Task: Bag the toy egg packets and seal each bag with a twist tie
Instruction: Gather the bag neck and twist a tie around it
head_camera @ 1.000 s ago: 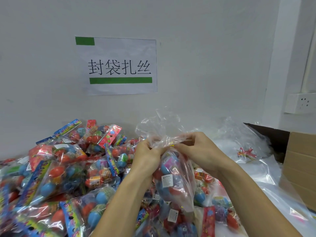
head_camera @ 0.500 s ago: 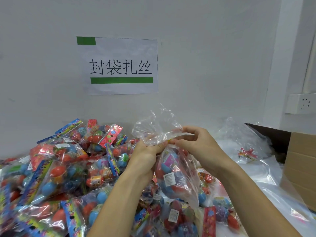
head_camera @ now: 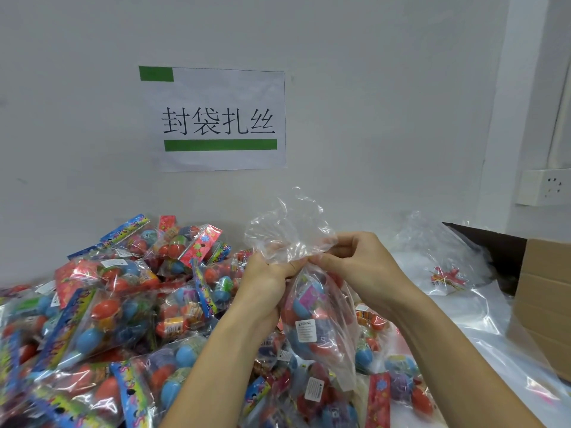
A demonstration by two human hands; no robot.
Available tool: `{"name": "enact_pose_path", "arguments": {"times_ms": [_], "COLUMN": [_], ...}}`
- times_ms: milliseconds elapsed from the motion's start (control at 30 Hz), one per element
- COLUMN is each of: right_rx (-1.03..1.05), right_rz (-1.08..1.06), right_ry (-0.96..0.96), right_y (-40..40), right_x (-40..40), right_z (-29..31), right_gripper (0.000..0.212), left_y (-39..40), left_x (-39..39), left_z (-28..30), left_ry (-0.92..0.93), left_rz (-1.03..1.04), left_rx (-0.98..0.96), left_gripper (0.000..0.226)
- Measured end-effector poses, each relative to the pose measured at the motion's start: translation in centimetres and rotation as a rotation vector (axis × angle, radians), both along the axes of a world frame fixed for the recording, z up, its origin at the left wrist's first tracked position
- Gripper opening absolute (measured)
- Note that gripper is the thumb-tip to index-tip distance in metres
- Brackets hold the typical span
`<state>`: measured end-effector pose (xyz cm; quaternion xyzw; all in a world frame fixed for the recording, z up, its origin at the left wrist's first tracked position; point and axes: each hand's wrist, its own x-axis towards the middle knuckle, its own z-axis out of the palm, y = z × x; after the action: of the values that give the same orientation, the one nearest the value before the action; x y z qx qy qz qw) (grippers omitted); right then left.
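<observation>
We're holding a crinkly clear bag (head_camera: 321, 322) up over the heap of packets (head_camera: 102, 310), with blue and red eggs (head_camera: 304, 310) and a white warning label inside. Our left hand (head_camera: 265, 282) is gripping the gathered neck, and the right hand (head_camera: 355, 267) is pinching it just beside. Since a second ago the loose top is flaring higher and wider. Can't spot a tie.

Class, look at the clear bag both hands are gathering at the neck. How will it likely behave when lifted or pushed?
The clear bag is probably floppy: its top crumples above the left hand and right hand. Its glossy film looks slippery, so the neck may slide open. The toy egg packet inside bulges the bottom, so it should hang bottom-heavy and sway.
</observation>
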<state>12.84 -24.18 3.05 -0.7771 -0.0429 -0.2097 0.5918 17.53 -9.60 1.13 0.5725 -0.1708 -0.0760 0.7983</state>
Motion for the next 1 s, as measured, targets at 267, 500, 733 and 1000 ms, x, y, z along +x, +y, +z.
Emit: {"name": "enact_pose_path", "arguments": {"times_ms": [267,500,733,1000], "right_rx": [0.06,0.065,-0.048,-0.128], "right_rz": [0.007,-0.02,-0.121,-0.127], "right_ry": [0.061,0.113,0.118,0.117], "right_y": [-0.11,-0.19,0.12,0.67], "right_x": [-0.1,-0.41,-0.53,-0.58], "right_z": [0.33,0.65,0.77,0.81], "right_gripper": [0.002,0.01,0.006,0.017], "left_y": [-0.06,-0.07,0.13,0.47], "left_x": [-0.4,-0.26,-0.3,0.31], "left_z": [-0.17,-0.48,-0.32,-0.42], "left_ry": [0.079,0.08,0.144,0.121], "left_rz": [-0.067,-0.098,-0.129,-0.187], "left_rx": [-0.056,-0.08,-0.049,-0.065], "left_gripper": [0.038,0.045,0.044,0.026]}}
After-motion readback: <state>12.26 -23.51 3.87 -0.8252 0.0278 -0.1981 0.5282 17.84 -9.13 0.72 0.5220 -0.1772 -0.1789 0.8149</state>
